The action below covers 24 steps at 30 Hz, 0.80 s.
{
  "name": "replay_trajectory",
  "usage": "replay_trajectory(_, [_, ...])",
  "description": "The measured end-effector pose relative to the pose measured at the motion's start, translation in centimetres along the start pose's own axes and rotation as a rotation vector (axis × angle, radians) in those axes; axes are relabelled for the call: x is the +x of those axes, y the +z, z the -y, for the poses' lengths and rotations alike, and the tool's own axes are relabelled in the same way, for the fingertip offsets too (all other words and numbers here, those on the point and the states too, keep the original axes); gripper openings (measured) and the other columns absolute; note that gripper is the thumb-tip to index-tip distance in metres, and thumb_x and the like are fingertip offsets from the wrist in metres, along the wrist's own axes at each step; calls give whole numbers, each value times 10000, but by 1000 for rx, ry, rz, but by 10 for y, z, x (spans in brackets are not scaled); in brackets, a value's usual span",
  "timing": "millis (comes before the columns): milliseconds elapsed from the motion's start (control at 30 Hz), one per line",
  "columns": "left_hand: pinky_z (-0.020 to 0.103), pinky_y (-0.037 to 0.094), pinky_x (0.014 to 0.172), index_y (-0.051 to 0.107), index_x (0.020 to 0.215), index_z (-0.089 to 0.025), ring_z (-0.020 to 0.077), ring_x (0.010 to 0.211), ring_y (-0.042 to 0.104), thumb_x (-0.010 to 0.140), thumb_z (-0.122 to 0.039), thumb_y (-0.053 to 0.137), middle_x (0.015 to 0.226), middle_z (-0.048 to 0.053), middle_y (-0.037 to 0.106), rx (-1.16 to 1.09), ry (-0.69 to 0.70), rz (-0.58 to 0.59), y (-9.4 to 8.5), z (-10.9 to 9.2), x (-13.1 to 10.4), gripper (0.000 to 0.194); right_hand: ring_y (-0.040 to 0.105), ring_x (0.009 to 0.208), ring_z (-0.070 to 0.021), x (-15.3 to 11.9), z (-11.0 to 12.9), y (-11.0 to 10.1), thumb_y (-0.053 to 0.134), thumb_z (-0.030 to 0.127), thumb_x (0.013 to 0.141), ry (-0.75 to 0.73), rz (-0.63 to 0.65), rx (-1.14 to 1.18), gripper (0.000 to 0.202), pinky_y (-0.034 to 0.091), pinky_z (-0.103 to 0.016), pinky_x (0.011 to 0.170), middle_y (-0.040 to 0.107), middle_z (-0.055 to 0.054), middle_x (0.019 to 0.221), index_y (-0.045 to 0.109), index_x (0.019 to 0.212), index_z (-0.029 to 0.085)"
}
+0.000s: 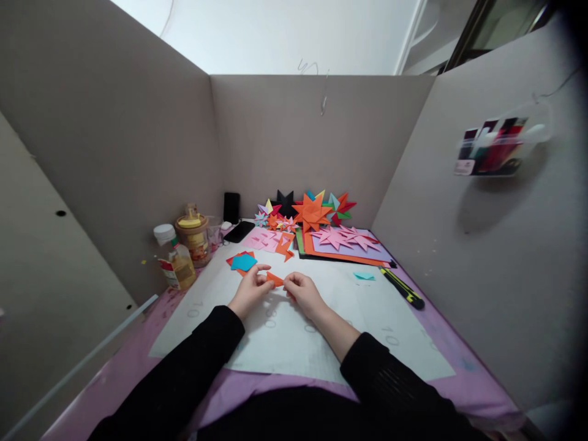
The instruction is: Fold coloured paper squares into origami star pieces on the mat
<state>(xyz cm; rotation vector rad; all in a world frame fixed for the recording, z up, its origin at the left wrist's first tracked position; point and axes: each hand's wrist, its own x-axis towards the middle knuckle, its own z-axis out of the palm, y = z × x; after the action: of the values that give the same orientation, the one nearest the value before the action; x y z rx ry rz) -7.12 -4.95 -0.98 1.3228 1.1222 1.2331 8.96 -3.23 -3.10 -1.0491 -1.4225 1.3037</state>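
Note:
A small folded piece of orange paper (274, 279) is held above the white sheet (294, 343), between my two hands. My left hand (252, 290) pinches its left end, with thumb and fingers closed on it. At its right end, my right hand (304, 295) grips the tip between thumb and fingertips. Just beyond my left hand lie blue and red-orange paper pieces (243, 262), stacked on one another. A small folded turquoise paper (364, 277) rests farther right on the sheet.
Folded paper stars (312, 211) stand along the back panel. Pink stars (333, 237) lie on stacked coloured paper. A yellow-black utility knife (402, 288) is at the right. Bottles and a jar (193, 236) stand at the left beside a phone (239, 232). Grey panels enclose three sides.

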Motion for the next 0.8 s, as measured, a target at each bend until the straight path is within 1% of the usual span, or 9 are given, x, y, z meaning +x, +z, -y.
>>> replay_trajectory(167, [188,358,496,464,1066,-153,83,496,511,650,-233,640,585,-47,543,-1,24,9,0,5,1,459,467,442,-80,1,0,2,593,287,663,13,33,92,171,358,-178,394,536,38,564,532,768,167])
replay_trajectory(233, [184,355,491,471,1058,-155,79,492,508,655,-228,634,595,-45,549,-13,35,25,0,7,1,441,464,427,-78,1,-1,2,606,271,649,27,50,106,186,362,-179,389,527,47,547,532,783,165])
replay_trajectory(367, [187,370,500,495,971,-145,85,524,527,658,-215,631,649,-10,588,-14,27,47,0,7,2,349,451,421,-68,1,-3,3,605,262,660,12,78,112,157,367,-177,398,529,47,548,536,758,160])
replay_trajectory(467, [198,391,516,505,925,-133,98,554,549,652,-209,638,686,17,610,0,9,42,0,5,2,313,479,465,-77,0,-2,3,612,265,659,-5,103,136,182,394,-187,425,551,40,597,538,795,169])
replay_trajectory(567, [205,400,528,520,904,-129,112,581,567,646,-214,651,697,28,617,5,19,46,1,5,2,302,490,476,-86,0,0,4,604,284,670,-13,76,123,179,393,-190,430,553,33,583,538,787,167])
replay_trajectory(700, [212,417,554,528,936,-131,120,619,581,624,-233,692,732,33,623,-2,58,65,1,8,3,367,478,450,-83,2,-1,3,583,268,672,-22,6,84,139,373,-186,428,541,35,533,534,743,159])
replay_trajectory(800, [209,413,537,533,942,-136,114,593,568,619,-251,703,691,15,607,14,69,52,1,10,4,383,466,432,-80,2,-2,3,578,262,664,-16,11,70,137,361,-187,419,541,40,529,530,745,162])
